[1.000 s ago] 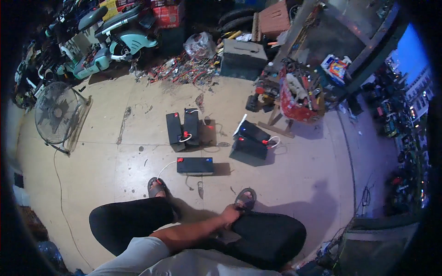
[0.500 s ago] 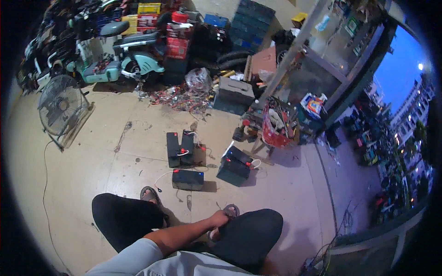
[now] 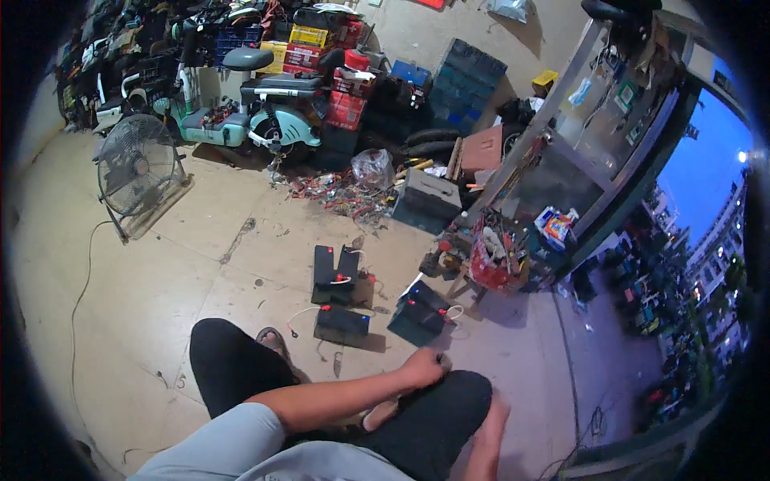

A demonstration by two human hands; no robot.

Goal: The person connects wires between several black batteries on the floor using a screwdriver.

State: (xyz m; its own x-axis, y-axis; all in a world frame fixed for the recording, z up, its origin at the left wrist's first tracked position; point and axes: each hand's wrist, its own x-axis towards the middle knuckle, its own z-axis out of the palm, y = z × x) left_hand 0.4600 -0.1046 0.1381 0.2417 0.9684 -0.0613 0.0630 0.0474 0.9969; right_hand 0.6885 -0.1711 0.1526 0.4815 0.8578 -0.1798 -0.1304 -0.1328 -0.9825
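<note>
My left hand (image 3: 423, 370) is over my right knee, its fingers curled closed. A small dark spot shows at the fingertips; whether it is a held thing I cannot make out. Beside the outer side of that knee my right hand (image 3: 499, 410) is partly visible and blurred, its fingers unclear. Ahead on the floor stand black batteries with red and blue terminals. Two upright ones (image 3: 322, 276) lean close together at the back, and a single battery (image 3: 341, 324) sits nearer my feet. To the right is another battery group (image 3: 415, 314) with white wires. My left hand touches none of them.
A floor fan (image 3: 138, 164) stands at left, its cable trailing along the floor. A mint scooter (image 3: 277, 128), scrap wires (image 3: 345, 196) and a grey box (image 3: 427, 199) line the back. A red tool basket (image 3: 491, 260) stands near the doorway at right.
My left hand has moved right and forward, from beside the right foot to over the right knee. My right hand has come into view. The whole view has shifted; the batteries look unmoved.
</note>
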